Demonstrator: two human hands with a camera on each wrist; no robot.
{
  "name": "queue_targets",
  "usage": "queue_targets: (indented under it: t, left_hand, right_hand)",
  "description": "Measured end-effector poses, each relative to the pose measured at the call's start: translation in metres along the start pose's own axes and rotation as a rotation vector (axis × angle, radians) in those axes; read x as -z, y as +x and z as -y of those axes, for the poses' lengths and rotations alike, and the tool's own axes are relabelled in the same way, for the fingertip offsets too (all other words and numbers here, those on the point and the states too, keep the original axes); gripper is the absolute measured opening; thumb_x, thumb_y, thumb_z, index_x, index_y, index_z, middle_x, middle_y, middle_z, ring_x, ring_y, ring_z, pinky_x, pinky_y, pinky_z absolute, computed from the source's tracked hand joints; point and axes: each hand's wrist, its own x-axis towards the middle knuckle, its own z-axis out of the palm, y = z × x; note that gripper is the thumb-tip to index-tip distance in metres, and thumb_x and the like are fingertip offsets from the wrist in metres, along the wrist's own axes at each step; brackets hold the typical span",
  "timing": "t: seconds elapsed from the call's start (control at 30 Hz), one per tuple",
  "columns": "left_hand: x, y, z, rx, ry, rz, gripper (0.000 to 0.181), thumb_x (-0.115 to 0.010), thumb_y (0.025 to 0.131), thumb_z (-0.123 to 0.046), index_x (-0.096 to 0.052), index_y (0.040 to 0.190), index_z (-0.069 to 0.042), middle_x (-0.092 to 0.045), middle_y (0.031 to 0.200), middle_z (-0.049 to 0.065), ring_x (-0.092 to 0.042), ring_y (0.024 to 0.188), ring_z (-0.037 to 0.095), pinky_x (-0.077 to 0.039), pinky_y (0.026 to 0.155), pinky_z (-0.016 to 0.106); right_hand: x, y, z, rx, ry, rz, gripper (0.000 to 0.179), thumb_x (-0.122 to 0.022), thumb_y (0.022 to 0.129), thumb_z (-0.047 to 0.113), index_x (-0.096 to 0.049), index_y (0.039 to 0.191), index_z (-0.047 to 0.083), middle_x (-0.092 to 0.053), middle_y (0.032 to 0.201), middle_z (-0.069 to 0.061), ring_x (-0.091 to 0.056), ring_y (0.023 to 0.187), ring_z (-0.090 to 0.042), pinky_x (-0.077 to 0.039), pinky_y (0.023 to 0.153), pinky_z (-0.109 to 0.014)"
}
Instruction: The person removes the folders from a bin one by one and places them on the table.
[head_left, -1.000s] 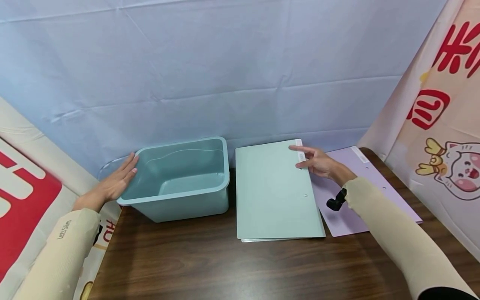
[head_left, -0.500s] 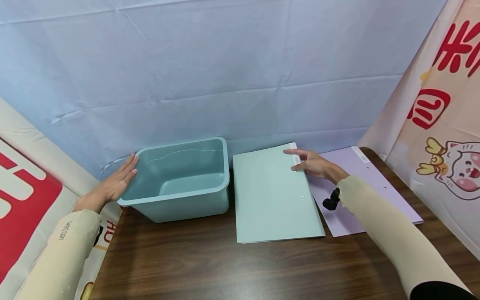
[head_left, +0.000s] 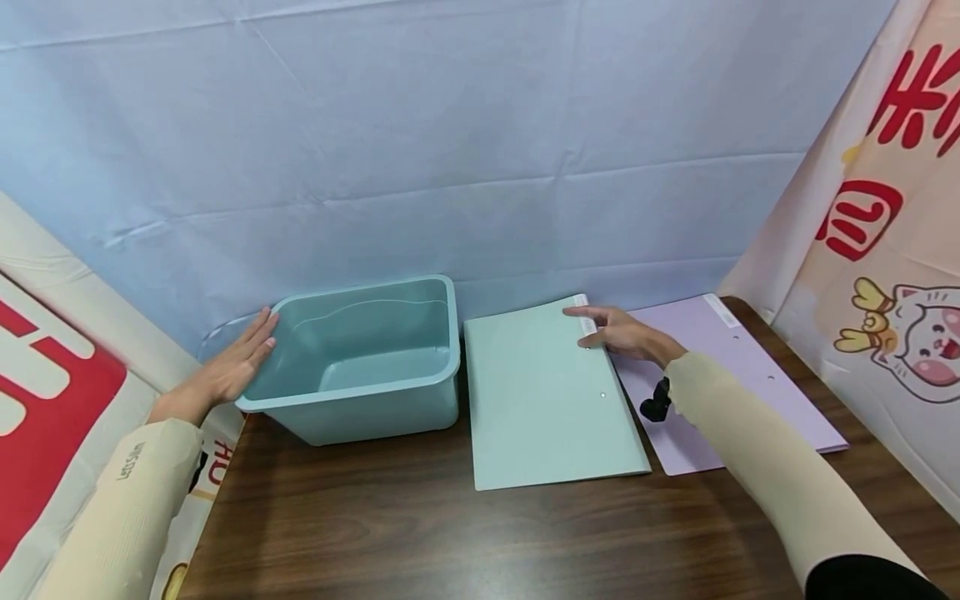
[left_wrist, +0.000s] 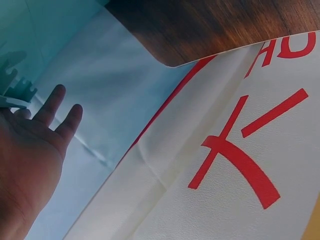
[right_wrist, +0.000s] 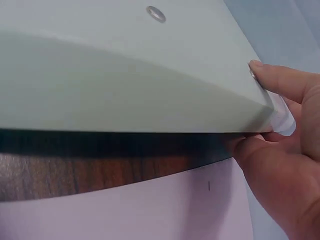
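Note:
A pale green folder lies on the table, its upper right corner raised. My right hand pinches the edge by the white label there. In the right wrist view the thumb presses on top of the folder, and other fingers go underneath, partly hidden. My left hand rests with straight fingers against the left end of a blue-green plastic bin. From the left wrist view, that hand has two fingers spread clear of the bin. No items show inside the bin.
A purple folder lies right of the green one, partly under my right forearm. The wooden table extends toward me. Pale blue cloth hangs close behind, with printed banners at both sides.
My right hand has moved left and slightly toward me, carrying the green folder's upper corner with it. The folder's near left corner has shifted a little toward me. The left hand stays put.

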Motion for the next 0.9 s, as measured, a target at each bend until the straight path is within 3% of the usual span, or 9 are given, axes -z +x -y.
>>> queue_targets:
  t: [0.37,0.5,0.57,0.63,0.7,0.73,0.77,0.83,0.9]
  left_hand:
    - [0.001,0.000,0.000,-0.006,0.007,-0.009,0.062,-0.020,0.118,-0.033,-0.001,0.169,-0.004,0.008,0.175,0.025,-0.004,0.157,0.058,-0.014,0.119,0.078]
    - [0.001,0.000,-0.002,-0.005,0.008,-0.007,0.062,-0.021,0.118,-0.033,-0.001,0.169,-0.003,0.008,0.175,0.026,-0.004,0.157,0.058,-0.013,0.119,0.077]
    - [0.001,-0.001,-0.002,-0.005,0.008,-0.007,0.063,-0.021,0.118,-0.033,-0.001,0.169,-0.003,0.008,0.175,0.026,-0.004,0.157,0.058,-0.013,0.119,0.078]
    - [0.001,-0.001,-0.003,-0.005,0.003,-0.006,0.063,-0.022,0.118,-0.033,-0.001,0.169,-0.002,0.008,0.175,0.026,-0.003,0.157,0.058,-0.013,0.119,0.078]
    - [0.002,-0.002,-0.004,0.001,-0.001,0.001,0.064,-0.022,0.118,-0.034,0.000,0.169,-0.003,0.009,0.175,0.025,-0.002,0.157,0.057,-0.012,0.119,0.078]
    - [0.003,-0.002,-0.004,0.003,-0.002,0.006,0.064,-0.022,0.118,-0.035,0.001,0.169,-0.004,0.010,0.175,0.025,-0.001,0.157,0.057,-0.011,0.119,0.078]
    - [0.003,-0.002,-0.004,0.007,-0.001,0.011,0.064,-0.022,0.118,-0.036,0.002,0.170,-0.005,0.011,0.175,0.024,-0.001,0.157,0.057,-0.011,0.119,0.078]
    - [0.003,-0.002,-0.005,0.018,0.001,0.021,0.065,-0.022,0.118,-0.038,0.003,0.170,-0.007,0.012,0.176,0.023,0.000,0.157,0.057,-0.011,0.118,0.078]
    - [0.004,-0.002,-0.005,0.026,0.003,0.027,0.066,-0.023,0.118,-0.039,0.004,0.170,-0.007,0.013,0.176,0.022,0.000,0.157,0.057,-0.011,0.118,0.079]
  right_hand:
    - [-0.005,-0.002,-0.002,0.010,-0.174,-0.039,0.076,-0.079,0.095,0.008,-0.045,0.163,0.016,-0.019,0.176,-0.017,-0.007,0.162,-0.045,-0.023,0.125,-0.067]
    - [-0.007,-0.004,0.000,0.031,-0.234,-0.048,0.074,-0.078,0.096,0.009,-0.044,0.163,0.012,-0.023,0.174,-0.022,-0.017,0.159,-0.047,-0.031,0.121,-0.066]
    - [-0.008,-0.004,0.001,0.042,-0.265,-0.052,0.074,-0.078,0.097,0.010,-0.044,0.162,0.009,-0.031,0.169,-0.025,-0.034,0.150,-0.046,-0.041,0.113,-0.060]
    - [-0.009,-0.005,0.002,0.052,-0.310,-0.066,0.071,-0.078,0.097,0.011,-0.046,0.160,0.007,-0.041,0.162,-0.026,-0.050,0.125,-0.040,-0.046,0.096,-0.050]
    - [-0.010,-0.005,0.004,0.046,-0.359,-0.079,0.069,-0.080,0.096,0.013,-0.050,0.158,0.007,-0.058,0.129,-0.025,-0.050,0.094,-0.030,-0.042,0.079,-0.041]
    - [-0.010,-0.004,0.004,0.042,-0.392,-0.086,0.068,-0.080,0.096,0.014,-0.051,0.157,0.006,-0.059,0.108,-0.021,-0.044,0.082,-0.026,-0.039,0.073,-0.038]
    - [-0.011,-0.003,0.004,0.041,-0.427,-0.089,0.067,-0.081,0.096,0.015,-0.053,0.156,0.006,-0.054,0.090,-0.015,-0.038,0.073,-0.023,-0.036,0.067,-0.035]
    - [-0.011,-0.002,0.004,0.044,-0.496,-0.098,0.066,-0.081,0.095,0.017,-0.055,0.154,0.005,-0.042,0.070,-0.004,-0.032,0.063,-0.016,-0.032,0.060,-0.030]
    - [-0.011,0.000,0.003,0.064,-0.542,-0.099,0.065,-0.082,0.094,0.017,-0.057,0.152,0.003,-0.029,0.061,0.004,-0.027,0.057,-0.013,-0.029,0.055,-0.028]
